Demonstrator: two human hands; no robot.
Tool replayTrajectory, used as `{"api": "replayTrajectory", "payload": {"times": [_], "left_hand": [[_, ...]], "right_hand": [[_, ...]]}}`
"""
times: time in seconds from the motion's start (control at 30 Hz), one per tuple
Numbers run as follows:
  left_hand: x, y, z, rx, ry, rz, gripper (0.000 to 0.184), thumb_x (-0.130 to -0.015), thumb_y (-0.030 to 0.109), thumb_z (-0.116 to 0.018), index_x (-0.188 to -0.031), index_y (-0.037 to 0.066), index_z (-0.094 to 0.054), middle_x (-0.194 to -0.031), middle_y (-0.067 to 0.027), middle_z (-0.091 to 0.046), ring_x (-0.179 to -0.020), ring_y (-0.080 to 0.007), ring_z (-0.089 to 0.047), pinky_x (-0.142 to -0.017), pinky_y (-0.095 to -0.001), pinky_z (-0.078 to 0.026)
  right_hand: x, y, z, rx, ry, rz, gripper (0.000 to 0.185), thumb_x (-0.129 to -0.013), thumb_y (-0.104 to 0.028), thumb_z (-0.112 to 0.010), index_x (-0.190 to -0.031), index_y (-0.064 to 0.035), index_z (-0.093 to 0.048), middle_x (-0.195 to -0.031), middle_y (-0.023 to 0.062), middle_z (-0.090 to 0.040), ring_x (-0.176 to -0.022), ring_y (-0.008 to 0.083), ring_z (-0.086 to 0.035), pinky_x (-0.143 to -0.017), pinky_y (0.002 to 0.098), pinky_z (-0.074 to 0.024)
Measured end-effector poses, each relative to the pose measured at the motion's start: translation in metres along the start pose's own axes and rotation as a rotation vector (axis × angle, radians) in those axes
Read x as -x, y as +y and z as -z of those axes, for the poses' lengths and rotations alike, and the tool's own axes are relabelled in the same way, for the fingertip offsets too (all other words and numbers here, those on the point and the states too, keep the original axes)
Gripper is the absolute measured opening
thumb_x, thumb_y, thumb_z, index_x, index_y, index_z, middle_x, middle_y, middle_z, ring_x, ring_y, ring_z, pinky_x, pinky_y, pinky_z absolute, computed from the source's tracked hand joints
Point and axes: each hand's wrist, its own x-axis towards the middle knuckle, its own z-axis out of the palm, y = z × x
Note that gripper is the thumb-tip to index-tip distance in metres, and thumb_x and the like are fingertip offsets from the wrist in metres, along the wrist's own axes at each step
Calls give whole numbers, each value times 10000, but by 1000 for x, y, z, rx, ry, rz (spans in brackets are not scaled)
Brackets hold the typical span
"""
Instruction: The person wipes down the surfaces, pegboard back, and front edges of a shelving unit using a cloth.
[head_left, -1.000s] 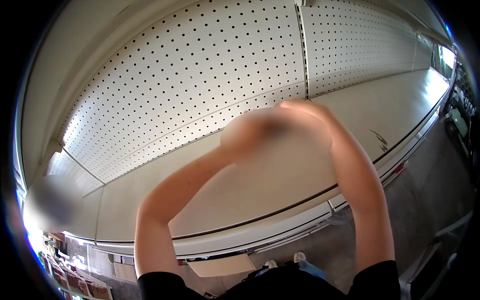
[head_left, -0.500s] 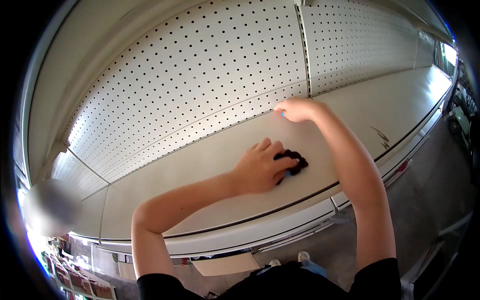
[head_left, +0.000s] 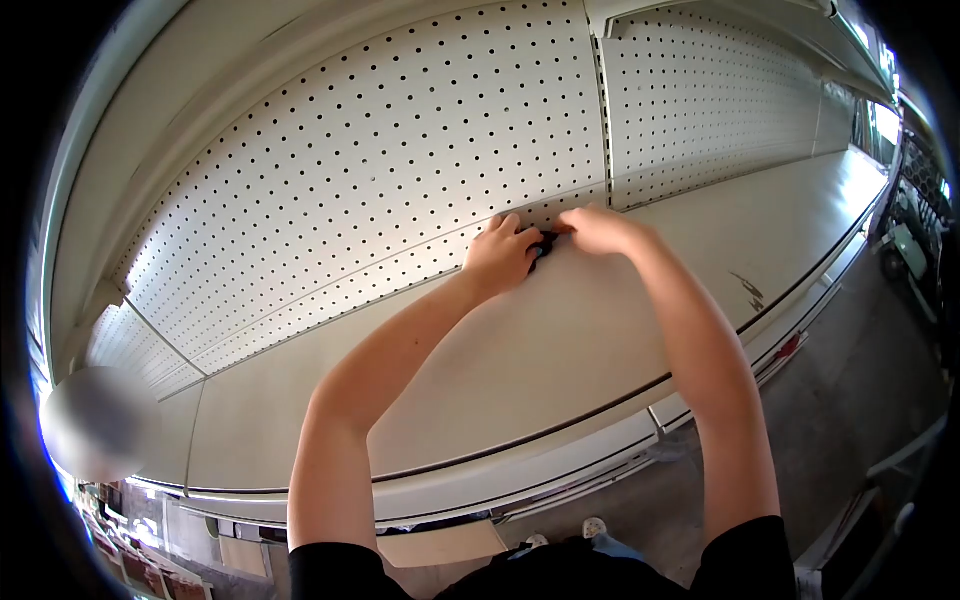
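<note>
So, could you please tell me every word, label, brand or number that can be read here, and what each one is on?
None can be read.
Pegboard and shelf: no lettering seen.
Dark marks on the shelf: no legible letters.
Dark object at the left hand: too small and partly covered.
Red item by the shelf edge and background at lower left: too small or blurred.

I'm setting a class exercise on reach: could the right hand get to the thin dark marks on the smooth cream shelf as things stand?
Probably yes: apart from the person's own forearm, nothing stands on the shelf between the right hand and the dark marks.
</note>
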Motion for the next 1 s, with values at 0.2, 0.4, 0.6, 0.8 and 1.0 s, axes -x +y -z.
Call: {"api": "replayTrajectory", "payload": {"times": [0.2, 0.4, 0.6, 0.8, 1.0], "left_hand": [[17, 15, 19, 57, -38, -38, 247, -828, 219, -628, -1075, 221, -640, -999, -27, -524, -959, -229, -518, -743, -365, -522], [66, 65, 63, 215, 39, -375, 282, -795, 149, -660, -1069, 213, -656, -945, -37, -503, -886, -221, -515, -670, -328, -494], [60, 58, 57, 240, 33, -352, 261, -815, 153, -648, -1071, 198, -659, -975, -43, -504, -901, -227, -515, -692, -336, -500], [14, 20, 22, -9, -68, -90, 250, -872, 264, -571, -1115, 236, -626, -1059, -37, -513, -1017, -224, -513, -774, -355, -523], [-5, 2, -2, -36, 4, -45, 208, -872, 258, -568, -1068, 236, -635, -1070, -32, -516, -1083, -237, -521, -752, -387, -540]], "right_hand": [[-11, 18, -1, -43, 55, 86, 458, -823, 53, -356, -1208, -68, -570, -1221, 134, -591, -1099, 289, -573, -917, 381, -458], [-11, 20, -4, -146, 88, 94, 397, -848, 26, -394, -1181, -55, -594, -1165, 146, -629, -1089, 262, -589, -920, 346, -458], [-6, 20, -4, -174, 59, 89, 443, -809, 35, -370, -1182, -54, -591, -1231, 132, -592, -1135, 274, -558, -945, 371, -439], [-1, 14, -2, -106, 68, 79, 431, -813, 29, -381, -1180, -49, -592, -1217, 129, -601, -1129, 275, -558, -943, 366, -433], [2, 2, -5, -24, 73, 1, 406, -834, 3, -435, -1203, -70, -589, -1195, 138, -608, -1104, 285, -570, -921, 363, -452]]}}
